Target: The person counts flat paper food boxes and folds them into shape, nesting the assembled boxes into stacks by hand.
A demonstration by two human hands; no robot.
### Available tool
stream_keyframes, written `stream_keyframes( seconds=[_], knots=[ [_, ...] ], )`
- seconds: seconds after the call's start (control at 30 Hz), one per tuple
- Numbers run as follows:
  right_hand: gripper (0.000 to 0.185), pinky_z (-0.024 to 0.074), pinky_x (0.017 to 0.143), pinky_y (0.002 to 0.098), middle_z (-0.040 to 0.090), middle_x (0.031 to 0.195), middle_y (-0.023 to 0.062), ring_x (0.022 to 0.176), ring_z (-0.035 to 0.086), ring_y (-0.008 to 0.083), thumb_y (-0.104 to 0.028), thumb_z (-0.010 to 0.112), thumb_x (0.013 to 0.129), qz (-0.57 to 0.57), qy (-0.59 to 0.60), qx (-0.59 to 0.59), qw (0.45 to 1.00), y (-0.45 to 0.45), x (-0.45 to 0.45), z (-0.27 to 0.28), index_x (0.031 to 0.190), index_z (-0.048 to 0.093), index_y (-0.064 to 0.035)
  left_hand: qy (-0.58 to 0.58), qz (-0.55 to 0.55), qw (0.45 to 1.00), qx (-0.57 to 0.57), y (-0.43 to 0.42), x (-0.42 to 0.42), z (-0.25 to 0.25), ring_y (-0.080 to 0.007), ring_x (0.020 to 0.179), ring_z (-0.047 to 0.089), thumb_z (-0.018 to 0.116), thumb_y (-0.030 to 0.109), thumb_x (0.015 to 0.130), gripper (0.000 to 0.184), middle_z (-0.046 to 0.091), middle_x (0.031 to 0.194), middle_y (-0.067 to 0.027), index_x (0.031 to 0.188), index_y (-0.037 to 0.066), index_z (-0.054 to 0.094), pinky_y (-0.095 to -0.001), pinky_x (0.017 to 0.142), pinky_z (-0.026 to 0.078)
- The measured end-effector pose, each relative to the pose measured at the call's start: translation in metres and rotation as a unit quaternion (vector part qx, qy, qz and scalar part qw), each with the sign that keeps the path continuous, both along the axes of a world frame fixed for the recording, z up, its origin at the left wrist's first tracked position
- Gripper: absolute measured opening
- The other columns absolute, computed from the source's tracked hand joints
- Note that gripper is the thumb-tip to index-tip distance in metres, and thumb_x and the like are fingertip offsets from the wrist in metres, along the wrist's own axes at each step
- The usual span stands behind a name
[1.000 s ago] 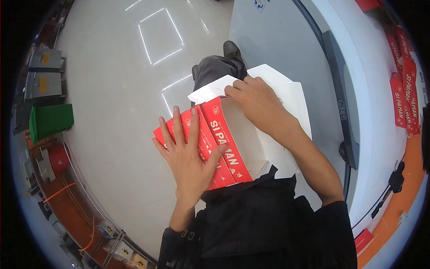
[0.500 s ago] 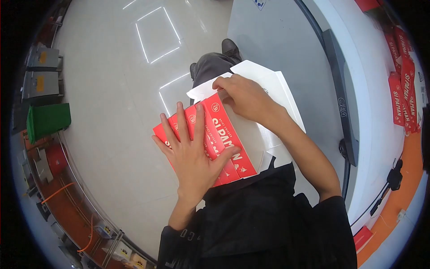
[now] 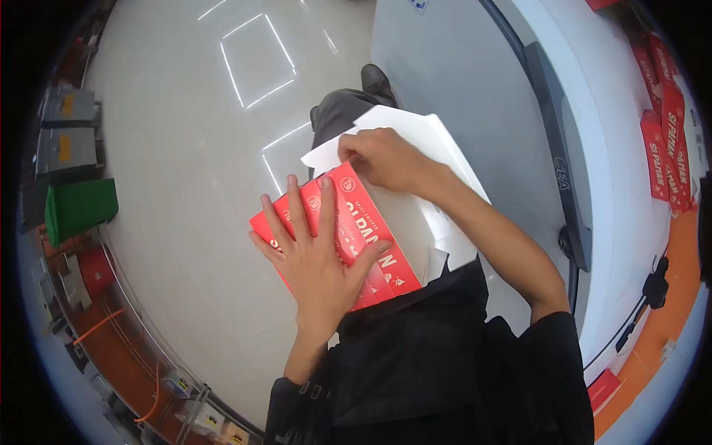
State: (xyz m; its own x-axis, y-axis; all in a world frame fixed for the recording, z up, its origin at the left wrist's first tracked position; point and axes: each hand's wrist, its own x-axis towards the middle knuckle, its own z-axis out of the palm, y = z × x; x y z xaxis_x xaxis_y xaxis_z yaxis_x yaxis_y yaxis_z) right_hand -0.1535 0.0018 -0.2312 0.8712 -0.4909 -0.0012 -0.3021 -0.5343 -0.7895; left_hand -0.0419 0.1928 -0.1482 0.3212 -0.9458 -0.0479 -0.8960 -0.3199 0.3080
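Several flat red cartons [image 3: 377, 226] printed "SI PAMAN" lie overlapped across my lap, in a fanned row. My left hand [image 3: 315, 256] is spread flat over them, fingers apart, thumb across the lettering. My right hand [image 3: 389, 159] is curled at the upper right corner of the top carton, beside a white cardboard sheet [image 3: 445, 159]. Its fingertips are partly hidden, and I cannot see what they pinch. Under that hand a dull grey-beige cardboard surface [image 3: 400, 215] shows between the red cartons and the white sheet.
On the right, more red cartons [image 3: 671, 141] are piled by a white curved counter [image 3: 586, 148] with a dark rail. A green bin [image 3: 80, 210] and grey boxes [image 3: 68, 148] stand at the left. Pale tiled floor [image 3: 178, 148] lies ahead.
My right hand has shifted slightly left and down along the carton's corner, and the white sheet has moved left too. My left hand stays flat on the red cartons.
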Motion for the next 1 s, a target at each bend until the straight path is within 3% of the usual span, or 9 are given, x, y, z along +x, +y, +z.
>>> stream_keyframes(
  seconds=[0.1, 0.13, 0.23, 0.3, 0.37, 0.47, 0.67, 0.87, 1.0],
  knots=[
    [0.016, 0.0539, 0.078, 0.046, 0.068, 0.093, 0.0156, 0.089, 0.069, 0.0358, 0.0, 0.069, 0.085, -0.057, -0.086, -0.02, 0.994, 0.011, 0.005, -0.005, 0.097, 0.058, -0.0015, 0.004, 0.008, 1.0, -0.012, -0.002, -0.004, -0.002, -0.0534, 0.153, 0.014, 0.075, 0.071, 0.076, 0.104, 0.026, 0.168, -0.0208, 0.159, 0.019, 0.042, -0.0768, 0.115, 0.005],
    [0.025, 0.0538, 0.085, 0.0451, 0.066, 0.104, 0.0166, 0.099, 0.066, 0.0365, 0.0, 0.069, 0.085, -0.067, -0.06, -0.001, 0.996, 0.013, 0.004, -0.002, 0.108, 0.06, -0.0027, 0.014, 0.017, 1.0, -0.016, -0.002, -0.002, -0.003, -0.0531, 0.153, 0.015, 0.076, 0.07, 0.077, 0.102, 0.026, 0.167, -0.021, 0.159, 0.019, 0.042, -0.0758, 0.115, 0.006],
    [0.039, 0.0509, 0.096, 0.0454, 0.063, 0.116, 0.0171, 0.112, 0.06, 0.0376, 0.001, 0.068, 0.083, -0.138, -0.095, -0.052, 0.984, 0.03, -0.015, 0.029, 0.121, 0.061, -0.0052, 0.064, 0.037, 0.997, -0.023, 0.001, 0.008, -0.009, -0.0507, 0.154, 0.018, 0.075, 0.063, 0.08, 0.098, 0.027, 0.167, -0.0193, 0.16, 0.02, 0.04, -0.0715, 0.119, 0.009],
    [0.05, 0.0463, 0.104, 0.0454, 0.059, 0.125, 0.0172, 0.12, 0.055, 0.0384, 0.003, 0.065, 0.082, -0.024, 0.027, -0.02, 0.999, 0.031, -0.049, 0.07, 0.131, 0.059, -0.0059, 0.122, 0.067, 0.989, -0.04, 0.002, 0.022, -0.019, -0.05, 0.154, 0.018, 0.074, 0.061, 0.081, 0.096, 0.028, 0.168, -0.0184, 0.161, 0.02, 0.038, -0.0706, 0.119, 0.009],
    [0.046, 0.0452, 0.105, 0.0459, 0.062, 0.122, 0.0146, 0.118, 0.056, 0.0363, 0.002, 0.063, 0.08, 0.074, 0.082, 0.105, 0.988, 0.047, -0.082, 0.095, 0.125, 0.062, -0.0047, 0.137, 0.084, 0.986, -0.04, 0.0, 0.028, -0.024, -0.0489, 0.154, 0.018, 0.072, 0.06, 0.083, 0.093, 0.027, 0.168, -0.0176, 0.161, 0.021, 0.038, -0.0695, 0.12, 0.01],
    [0.04, 0.0459, 0.103, 0.0452, 0.064, 0.118, 0.0118, 0.117, 0.056, 0.0338, 0.002, 0.061, 0.08, 0.109, 0.057, 0.035, 0.992, 0.072, -0.085, 0.101, 0.119, 0.065, -0.0048, 0.135, 0.074, 0.988, -0.033, -0.004, 0.029, -0.02, -0.0487, 0.154, 0.018, 0.07, 0.061, 0.085, 0.092, 0.026, 0.169, -0.0173, 0.161, 0.022, 0.037, -0.0695, 0.12, 0.01],
    [0.026, 0.0503, 0.093, 0.0446, 0.068, 0.111, 0.0087, 0.104, 0.063, 0.0298, 0.002, 0.066, 0.081, 0.105, -0.061, 0.127, 0.985, 0.087, -0.093, 0.09, 0.106, 0.066, -0.003, 0.147, 0.077, 0.985, -0.038, -0.005, 0.031, -0.025, -0.0483, 0.155, 0.017, 0.066, 0.065, 0.087, 0.091, 0.026, 0.169, -0.0173, 0.161, 0.022, 0.037, -0.0692, 0.12, 0.01],
    [0.017, 0.0545, 0.076, 0.0364, 0.068, 0.099, 0.0078, 0.086, 0.067, 0.0251, -0.004, 0.069, 0.082, 0.079, -0.093, -0.042, 0.992, 0.106, -0.088, 0.067, 0.098, 0.064, -0.0018, 0.115, 0.043, 0.991, -0.054, -0.001, 0.027, -0.026, -0.0488, 0.154, 0.018, 0.065, 0.07, 0.086, 0.094, 0.027, 0.168, -0.0184, 0.161, 0.021, 0.037, -0.0682, 0.12, 0.009],
    [0.017, 0.0543, 0.075, 0.0369, 0.068, 0.096, 0.007, 0.087, 0.067, 0.0237, -0.003, 0.067, 0.081, 0.038, -0.108, -0.064, 0.991, 0.113, -0.091, 0.061, 0.098, 0.065, -0.0025, 0.091, 0.025, 0.994, -0.06, -0.002, 0.024, -0.025, -0.0497, 0.153, 0.02, 0.065, 0.072, 0.084, 0.097, 0.028, 0.167, -0.0187, 0.161, 0.021, 0.037, -0.0678, 0.12, 0.01]
  ],
)
